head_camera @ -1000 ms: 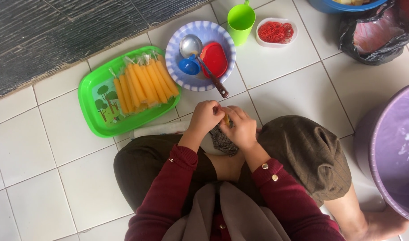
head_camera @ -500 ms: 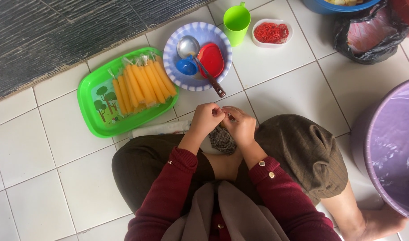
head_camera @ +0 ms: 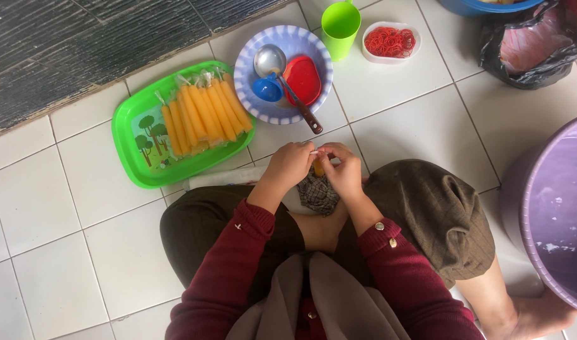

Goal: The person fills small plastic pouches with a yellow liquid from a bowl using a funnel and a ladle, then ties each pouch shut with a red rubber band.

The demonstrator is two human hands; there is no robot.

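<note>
My left hand (head_camera: 290, 165) and my right hand (head_camera: 342, 169) meet over my lap, both pinching the twisted clear top of a thin plastic tube of orange ice (head_camera: 317, 166). Most of that tube is hidden by my fingers. Under my hands a dark checked cloth (head_camera: 318, 194) lies between my knees. To the left, a green tray (head_camera: 137, 138) carries several filled orange ice tubes (head_camera: 203, 113) laid side by side.
A blue-white plate (head_camera: 314, 53) holds a ladle (head_camera: 271, 62), a blue funnel (head_camera: 267, 88) and a red lid (head_camera: 303, 79). A green cup (head_camera: 339, 25) and a dish of red rubber bands (head_camera: 389, 41) stand behind. A black bag (head_camera: 531, 47) and purple basin (head_camera: 553, 208) sit at right.
My hands stay together on the tube, fingers shifting slightly at its top. The view has tilted a little, so everything sits a bit lower in the picture.
</note>
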